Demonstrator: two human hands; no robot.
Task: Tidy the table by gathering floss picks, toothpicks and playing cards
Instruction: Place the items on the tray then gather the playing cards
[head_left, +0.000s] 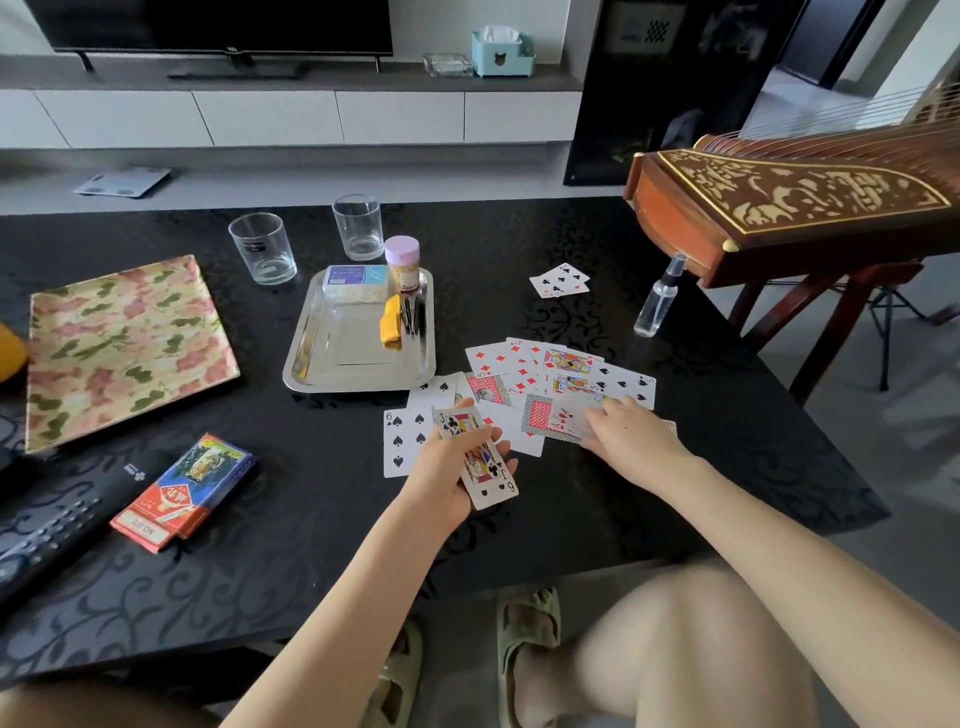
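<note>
Card-gathering is the step in hand. The left hand (452, 470) grips a small stack of cards (475, 457) face up, jack of clubs on top, with the thumb along one edge and the fingers curled under the other. The right hand (631, 436) reaches down onto the loose spread of playing cards (540, 376) on the black table (571, 519). Its fingertips (605, 410) are bent onto a card beside an ace at the spread's near edge. Whether they pinch that card or only press on it I cannot tell (the spot is blurred).

Most of the deck lies loose. The spread sits just beside the near right corner of the steel tray (358, 387), some cards face up, some face down, many overlapping. A six of spades (402, 441) lies at its left edge, and a few stray cards (561, 280) lie well apart, toward the spray bottle (657, 301). The card box (182, 493) lies near the left, well apart from both hands.

The floss pick box (356, 283) and toothpick jar (402, 265) stand at the tray's far end, so that part looks largely settled.

The next move, I judge, calls for freeing one card's edge — flat cards on a smooth top resist a straight lift, so a slide may help — then laying it on the held stack.
</note>
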